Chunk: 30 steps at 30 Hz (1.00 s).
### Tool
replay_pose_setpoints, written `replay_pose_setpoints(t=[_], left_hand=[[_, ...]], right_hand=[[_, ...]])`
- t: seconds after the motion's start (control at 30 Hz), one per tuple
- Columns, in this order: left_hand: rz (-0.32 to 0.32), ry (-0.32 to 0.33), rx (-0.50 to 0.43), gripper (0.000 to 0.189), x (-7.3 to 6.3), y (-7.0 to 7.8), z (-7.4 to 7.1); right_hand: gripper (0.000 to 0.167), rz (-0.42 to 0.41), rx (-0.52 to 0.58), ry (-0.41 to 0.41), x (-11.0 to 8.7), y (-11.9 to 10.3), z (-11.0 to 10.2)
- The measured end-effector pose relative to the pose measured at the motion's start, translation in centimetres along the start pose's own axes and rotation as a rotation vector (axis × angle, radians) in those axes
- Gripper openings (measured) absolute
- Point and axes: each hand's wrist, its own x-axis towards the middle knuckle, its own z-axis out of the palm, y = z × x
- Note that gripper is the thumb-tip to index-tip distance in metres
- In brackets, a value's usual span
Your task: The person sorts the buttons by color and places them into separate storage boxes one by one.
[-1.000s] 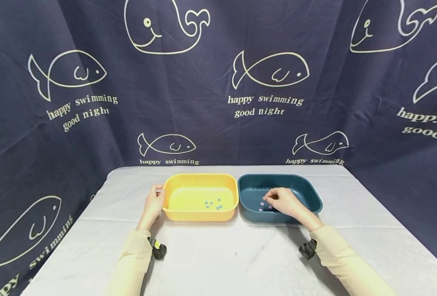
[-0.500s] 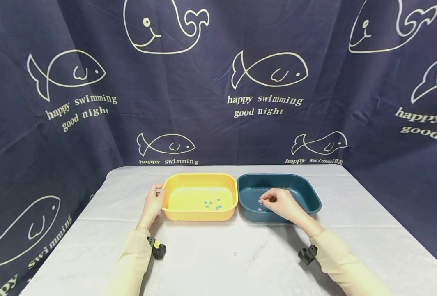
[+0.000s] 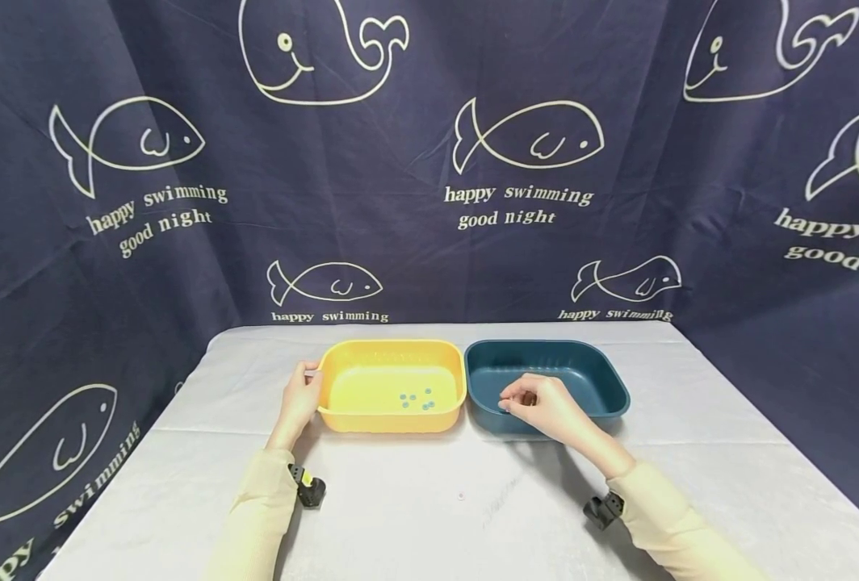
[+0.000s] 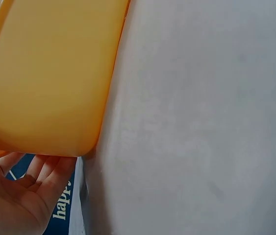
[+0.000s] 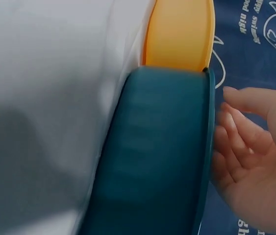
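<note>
At the left end of the yellow basin (image 3: 391, 423) my left hand (image 3: 301, 399) grips the rim. In the left wrist view its fingers (image 4: 47, 171) lie against the end wall. Over the front left part of the teal basin (image 3: 604, 379) is my right hand (image 3: 546, 403), thumb and forefinger close together. A tiny lilac spot shows at its fingertips; whether they hold it is unclear. The right wrist view shows curled fingers (image 5: 238, 137) behind the teal rim. Several small blue discs, like buttons (image 3: 412, 397), lie in the yellow basin.
The two basins stand side by side on a white-covered table (image 3: 400, 532). One tiny pink disc (image 3: 462, 496) lies on the cloth in front of them. A dark blue curtain (image 3: 429, 161) with fish drawings hangs behind and at the sides.
My right hand has moved left and towards me over the teal basin. The pink discs seen beneath it earlier are no longer clearly visible. My left hand has stayed at the yellow rim.
</note>
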Motion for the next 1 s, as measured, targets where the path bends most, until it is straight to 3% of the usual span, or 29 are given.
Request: replay_pose_setpoints(t=[0.17,0.33,1.0], left_hand=[[0.004,0.013,-0.004,0.037,0.1,0.0,0.0],[-0.002,0.011,-0.01,0.036,0.0,0.0,0.0],[0.015,0.025,-0.006,0.035,0.0,0.0,0.1]], right_hand=[[0.01,-0.013,0.004,0.017,-0.1,-1.0,0.3],[0.009,-0.076,0.008,0.005,-0.3,-1.8,0.7],[0.009,-0.132,0.046,-0.18,-1.1,-3.5,2.2]])
